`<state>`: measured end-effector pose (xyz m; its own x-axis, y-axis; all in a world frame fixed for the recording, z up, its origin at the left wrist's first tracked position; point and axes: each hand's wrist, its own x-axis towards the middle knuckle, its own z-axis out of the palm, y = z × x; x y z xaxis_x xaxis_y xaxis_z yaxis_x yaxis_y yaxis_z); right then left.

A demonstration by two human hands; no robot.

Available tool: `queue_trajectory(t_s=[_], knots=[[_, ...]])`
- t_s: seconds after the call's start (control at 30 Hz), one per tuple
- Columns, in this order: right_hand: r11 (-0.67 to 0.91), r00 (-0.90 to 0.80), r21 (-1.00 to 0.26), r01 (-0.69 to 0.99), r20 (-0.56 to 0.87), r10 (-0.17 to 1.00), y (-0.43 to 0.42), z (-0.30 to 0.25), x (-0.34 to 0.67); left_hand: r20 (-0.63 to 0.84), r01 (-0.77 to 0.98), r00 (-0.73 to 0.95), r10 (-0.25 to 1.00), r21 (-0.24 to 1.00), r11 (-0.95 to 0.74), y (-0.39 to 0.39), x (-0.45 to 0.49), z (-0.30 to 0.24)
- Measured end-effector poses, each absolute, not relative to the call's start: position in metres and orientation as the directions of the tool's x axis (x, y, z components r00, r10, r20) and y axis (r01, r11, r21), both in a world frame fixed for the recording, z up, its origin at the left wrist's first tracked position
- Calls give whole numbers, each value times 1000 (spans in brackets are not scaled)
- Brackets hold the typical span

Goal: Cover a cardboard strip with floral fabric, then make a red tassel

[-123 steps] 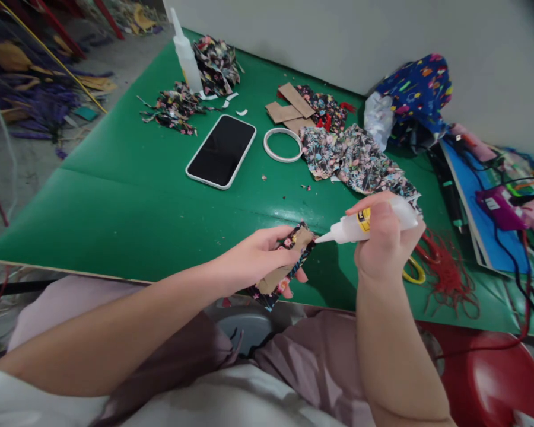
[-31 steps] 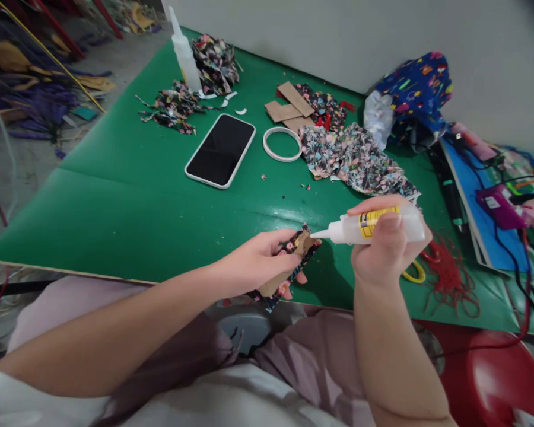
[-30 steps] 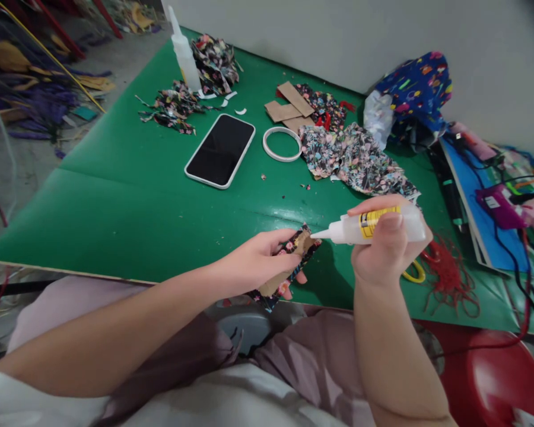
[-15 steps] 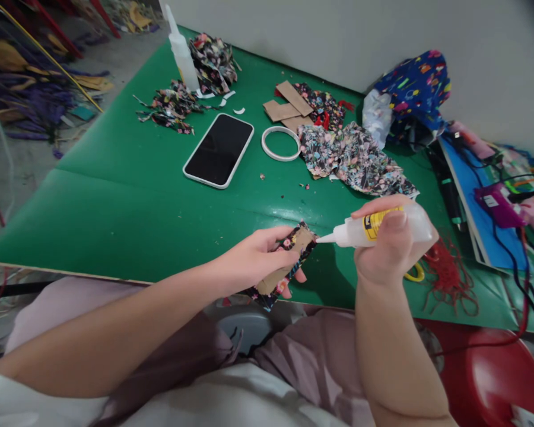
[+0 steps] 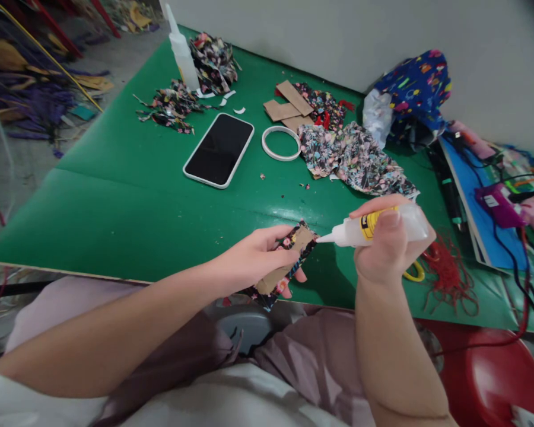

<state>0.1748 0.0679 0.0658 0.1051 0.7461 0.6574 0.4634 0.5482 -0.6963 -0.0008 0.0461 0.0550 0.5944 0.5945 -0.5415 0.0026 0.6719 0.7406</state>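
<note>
View: head camera, the only one.
Left hand (image 5: 267, 256): centre of the frame, its grip grasping a cardboard piece (image 5: 271, 281) edged with flowered cloth (image 5: 264, 299), thumb on the cardboard, fingers below.
Right hand (image 5: 388, 248): right of centre, its grip closed around a squeeze bottle (image 5: 352, 232), tilted nearly flat.
Nozzle (image 5: 326, 238): pointing left, its tip at the upper right end of the held piece; touching or just short of it, I cannot tell.
Held piece: lower middle of the frame, above the tabletop's (image 5: 129, 207) near edge.
Steadying: the thumb would do well to press the cardboard flat, clear of the nozzle.
Squeezing: light, even pressure seems best; too much could flood the cloth and reach the fingertips.
Tracing: a slow pass along the cloth edge should give a thin line; whether liquid is flowing is too small to see.
Phone (image 5: 219, 150): upper middle, well apart from any drips.
</note>
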Motion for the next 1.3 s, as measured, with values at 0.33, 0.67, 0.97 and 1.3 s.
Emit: queue_trajectory(t_s=[0.33, 0.67, 0.97, 1.3], knots=[[577, 166, -691, 435, 692, 703, 71, 63, 175, -530, -21, 596, 604, 741, 671, 45, 0, 52], [582, 126, -658, 479, 707, 696, 69, 63, 173, -543, 3, 592, 595, 740, 672, 46, 0, 54], [553, 113, -697, 457, 662, 741, 66, 67, 175, -542, -11, 588, 600, 737, 676, 45, 1, 53], [638, 64, -585, 500, 760, 647, 71, 58, 170, -520, -12, 592, 615, 758, 652, 44, 0, 50]])
